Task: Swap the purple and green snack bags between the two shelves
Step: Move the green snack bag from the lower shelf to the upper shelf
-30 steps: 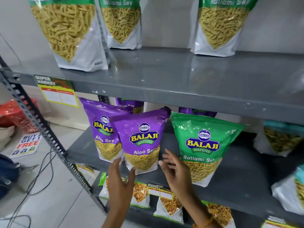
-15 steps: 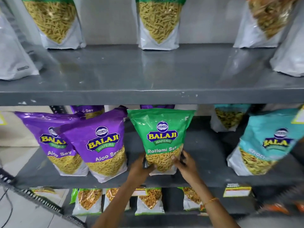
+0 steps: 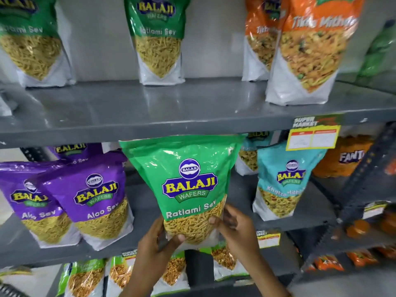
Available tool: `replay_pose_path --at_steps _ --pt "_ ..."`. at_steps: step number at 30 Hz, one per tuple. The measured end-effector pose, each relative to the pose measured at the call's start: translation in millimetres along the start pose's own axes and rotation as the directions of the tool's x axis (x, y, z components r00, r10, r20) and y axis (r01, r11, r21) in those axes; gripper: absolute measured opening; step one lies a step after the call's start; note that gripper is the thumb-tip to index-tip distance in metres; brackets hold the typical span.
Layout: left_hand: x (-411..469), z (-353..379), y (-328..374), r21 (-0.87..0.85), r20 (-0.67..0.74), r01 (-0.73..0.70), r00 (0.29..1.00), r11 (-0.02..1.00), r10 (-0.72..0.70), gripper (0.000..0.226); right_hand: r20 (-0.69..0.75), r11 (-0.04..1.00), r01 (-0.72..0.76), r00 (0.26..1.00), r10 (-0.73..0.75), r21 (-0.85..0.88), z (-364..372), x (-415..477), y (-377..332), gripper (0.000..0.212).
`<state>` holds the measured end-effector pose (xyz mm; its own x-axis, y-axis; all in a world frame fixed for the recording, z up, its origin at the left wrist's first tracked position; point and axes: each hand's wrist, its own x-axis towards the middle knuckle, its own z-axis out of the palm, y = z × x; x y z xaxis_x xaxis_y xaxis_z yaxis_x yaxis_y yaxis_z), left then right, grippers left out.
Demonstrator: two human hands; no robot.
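Observation:
A green Ratlami Sev bag [image 3: 184,181] is held upright in front of the lower shelf [image 3: 285,221], its top reaching the upper shelf's front edge [image 3: 150,133]. My left hand [image 3: 158,243] grips its bottom left corner and my right hand [image 3: 233,228] its bottom right. Two purple Aloo Sev bags [image 3: 96,200] [image 3: 27,202] stand on the lower shelf to the left, with another purple bag [image 3: 70,151] behind them. Two green Ratlami Sev bags [image 3: 158,39] [image 3: 30,41] stand at the back of the upper shelf.
Orange Tikha Mitha bags [image 3: 308,52] stand on the upper shelf at the right. A teal bag [image 3: 282,181] sits right of the held bag, orange Fanta packs [image 3: 345,157] beyond it. A price tag [image 3: 312,138] hangs from the upper shelf edge. Smaller bags [image 3: 85,279] fill the bottom shelf.
Both hands moved from the purple bag to the green bag, took hold of its bottom corners and lifted it toward me. The view swung right and up.

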<state>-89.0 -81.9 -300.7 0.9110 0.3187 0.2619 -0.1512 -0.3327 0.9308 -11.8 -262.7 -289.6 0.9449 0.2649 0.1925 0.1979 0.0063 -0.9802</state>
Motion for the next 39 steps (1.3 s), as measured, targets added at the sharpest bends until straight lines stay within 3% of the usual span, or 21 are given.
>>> replay_pose_path --at_steps 4,6,9,12,16,19,24,27,31,35,39 --pt "-5 -11 61 -0.007 -0.063 -0.126 0.99 0.992 0.126 0.044 -0.002 0.981 0.187 0.982 -0.187 -0.047 -12 -5 -65 0.025" --pt "-4 -20 92 -0.002 -0.126 -0.205 0.971 0.979 0.203 0.057 -0.018 0.962 0.265 0.964 -0.267 -0.065 -13 -3 -96 0.028" --pt "8 -35 139 -0.022 -0.157 -0.301 0.943 0.953 0.294 0.071 -0.046 0.928 0.367 0.928 -0.37 -0.056 -12 6 -145 0.049" --pt "31 -50 179 -0.068 -0.157 -0.419 0.901 0.905 0.405 0.05 -0.08 0.879 0.478 0.876 -0.476 -0.004 -8 23 -192 0.041" --pt "81 -69 213 -0.048 -0.138 -0.521 0.849 0.853 0.51 0.038 -0.108 0.856 0.518 0.851 -0.514 0.007 10 67 -238 0.03" --pt "128 -81 214 0.001 -0.107 -0.502 0.86 0.865 0.499 0.029 -0.109 0.873 0.486 0.867 -0.487 -0.035 28 118 -240 0.026" --pt "187 -94 196 0.046 -0.064 -0.409 0.909 0.912 0.411 0.016 -0.137 0.903 0.398 0.897 -0.419 -0.16 52 174 -225 0.048" --pt "206 -98 192 0.051 -0.013 -0.337 0.941 0.94 0.338 0.022 -0.103 0.908 0.367 0.914 -0.392 -0.203 53 191 -220 0.062" --pt "214 -100 187 0.08 -0.001 -0.315 0.949 0.946 0.316 0.036 0.036 0.918 0.329 0.943 -0.329 -0.221 42 198 -213 0.038" --pt "213 -97 186 0.041 -0.057 -0.279 0.958 0.959 0.281 0.033 0.097 0.95 0.281 0.958 -0.269 -0.139 34 200 -207 0.039" --pt "217 -99 184 0.147 -0.054 -0.214 0.973 0.966 0.224 0.029 0.073 0.941 0.299 0.954 -0.291 -0.156 40 203 -207 0.035"
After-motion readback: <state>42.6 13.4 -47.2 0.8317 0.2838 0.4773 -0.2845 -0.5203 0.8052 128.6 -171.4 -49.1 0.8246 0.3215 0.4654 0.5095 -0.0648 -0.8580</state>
